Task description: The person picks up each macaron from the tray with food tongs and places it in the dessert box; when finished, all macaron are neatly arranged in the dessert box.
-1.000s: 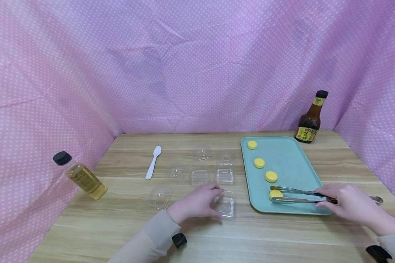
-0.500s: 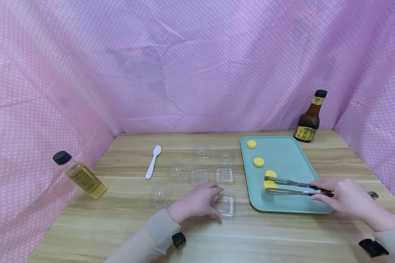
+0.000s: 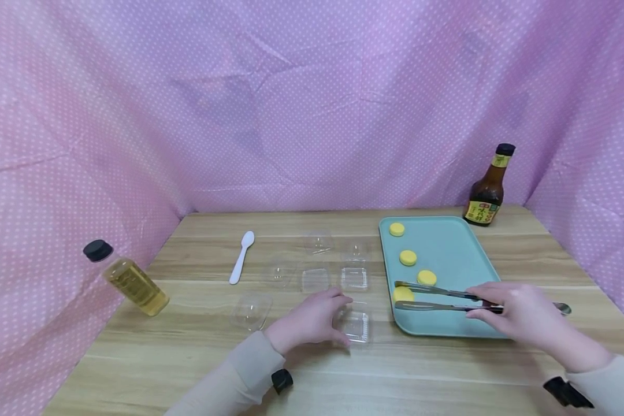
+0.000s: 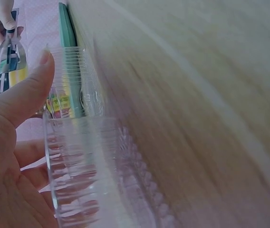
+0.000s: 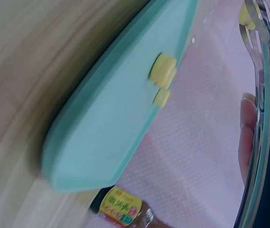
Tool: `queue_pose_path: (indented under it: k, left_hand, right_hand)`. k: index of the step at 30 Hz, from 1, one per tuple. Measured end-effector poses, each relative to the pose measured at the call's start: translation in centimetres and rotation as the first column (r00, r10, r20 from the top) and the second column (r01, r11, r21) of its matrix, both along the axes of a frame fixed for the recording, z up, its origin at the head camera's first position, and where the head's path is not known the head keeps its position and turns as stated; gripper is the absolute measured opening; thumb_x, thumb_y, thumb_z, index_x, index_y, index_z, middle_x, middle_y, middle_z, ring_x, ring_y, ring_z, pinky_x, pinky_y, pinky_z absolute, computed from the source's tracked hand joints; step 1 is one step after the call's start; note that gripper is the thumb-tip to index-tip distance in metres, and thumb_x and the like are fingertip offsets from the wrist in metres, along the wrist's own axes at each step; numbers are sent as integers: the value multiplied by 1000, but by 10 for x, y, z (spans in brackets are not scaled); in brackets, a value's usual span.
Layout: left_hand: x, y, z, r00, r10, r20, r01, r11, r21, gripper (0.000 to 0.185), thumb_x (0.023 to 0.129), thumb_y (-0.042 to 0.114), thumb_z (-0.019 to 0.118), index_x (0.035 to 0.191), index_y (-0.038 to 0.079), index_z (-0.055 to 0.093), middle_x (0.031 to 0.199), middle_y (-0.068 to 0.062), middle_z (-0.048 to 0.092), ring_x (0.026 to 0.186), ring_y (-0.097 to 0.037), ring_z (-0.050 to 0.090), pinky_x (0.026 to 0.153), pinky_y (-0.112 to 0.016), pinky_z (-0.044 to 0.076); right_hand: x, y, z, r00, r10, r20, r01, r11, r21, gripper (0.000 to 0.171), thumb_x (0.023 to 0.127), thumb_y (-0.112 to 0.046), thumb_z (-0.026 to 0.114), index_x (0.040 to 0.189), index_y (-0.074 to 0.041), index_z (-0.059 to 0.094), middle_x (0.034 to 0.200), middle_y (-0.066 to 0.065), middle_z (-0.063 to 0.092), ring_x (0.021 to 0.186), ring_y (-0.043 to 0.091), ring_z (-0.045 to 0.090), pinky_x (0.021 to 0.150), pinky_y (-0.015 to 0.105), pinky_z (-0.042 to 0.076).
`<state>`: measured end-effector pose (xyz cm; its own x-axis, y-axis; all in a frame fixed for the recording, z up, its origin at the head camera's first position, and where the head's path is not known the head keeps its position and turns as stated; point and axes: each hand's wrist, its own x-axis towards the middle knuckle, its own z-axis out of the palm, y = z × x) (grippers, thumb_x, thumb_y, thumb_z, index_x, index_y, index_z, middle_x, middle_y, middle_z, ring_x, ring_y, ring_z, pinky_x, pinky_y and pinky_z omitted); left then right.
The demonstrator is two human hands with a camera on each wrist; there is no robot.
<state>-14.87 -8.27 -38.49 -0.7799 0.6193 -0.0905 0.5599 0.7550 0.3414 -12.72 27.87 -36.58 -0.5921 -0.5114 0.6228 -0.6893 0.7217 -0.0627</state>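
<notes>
My left hand (image 3: 312,319) holds a clear plastic box (image 3: 360,328), thumb at its near side and fingers at its far side. The left wrist view shows the thumb (image 4: 37,85) at the ribbed rim and fingers through the clear wall. My right hand (image 3: 522,316) grips metal tongs (image 3: 437,306) by their dark handles. A yellow macaron (image 3: 403,295) is between the tong tips, over the left front of the green tray (image 3: 457,248). Several other yellow macarons (image 3: 408,257) lie in a slanting row on the tray.
Several clear plastic boxes and domed lids (image 3: 251,311) stand left of the tray. Behind them lies a white spoon (image 3: 242,257). An oil bottle (image 3: 137,286) with a black cap stands far left, a brown sauce bottle (image 3: 486,193) at the back right. A pink dotted cloth (image 3: 312,115) encloses the table.
My right hand has moved left with the tongs, carrying the front macaron from the tray's middle front towards its left edge. My left hand has stayed at the box.
</notes>
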Motion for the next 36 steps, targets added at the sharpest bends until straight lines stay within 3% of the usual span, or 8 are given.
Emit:
queue_pose_path:
  k: [3,6,12,18,25,36]
  left_hand:
    - [0,0,0,1000,7,1,-7,1000,4,80,66,45,82,131,8,54,126,-2,57,112,-17,56,100,-29,46]
    - [-1,0,0,1000,14,3,-14,1000,10,81,65,45,82,131,8,54,126,-2,57,112,-16,56,100,-29,46]
    - [-1,0,-1,1000,16,1,-16,1000,20,81,64,45,83,130,7,54,124,-2,58,111,-17,57,99,-28,47]
    - [-2,-1,-1,1000,16,6,-16,1000,23,82,63,45,83,129,7,55,124,-3,58,111,-17,57,99,-29,47]
    - [-3,0,-2,1000,7,-4,-7,999,35,82,63,45,83,129,7,54,125,-3,58,113,-18,57,101,-31,45]
    - [-4,-1,-6,1000,17,16,-18,997,72,81,62,43,85,128,7,54,124,-1,60,113,-17,57,101,-32,46]
  right_hand:
    - [0,-8,1,999,39,-5,-39,999,-14,41,76,-52,71,84,-12,74,74,-8,68,61,-7,52,51,11,43]
    - [0,-17,1,998,64,-11,-64,998,-16,45,81,-56,63,84,-13,74,73,-9,67,60,-8,51,49,12,43]
    - [1,-33,-1,997,76,15,-76,997,0,32,71,-42,79,86,-14,74,76,-10,68,63,-8,52,54,13,46]
    - [2,-50,-3,992,111,66,-110,994,-17,32,63,-27,86,87,-10,74,78,-5,70,62,-8,52,53,11,46]
    - [4,-65,-7,991,116,68,-118,993,11,32,60,-22,87,87,-9,74,79,-3,72,69,6,66,57,21,54]
    - [4,-74,-15,985,148,86,-148,989,-4,32,59,-18,87,87,-8,73,79,-2,71,64,3,63,53,17,50]
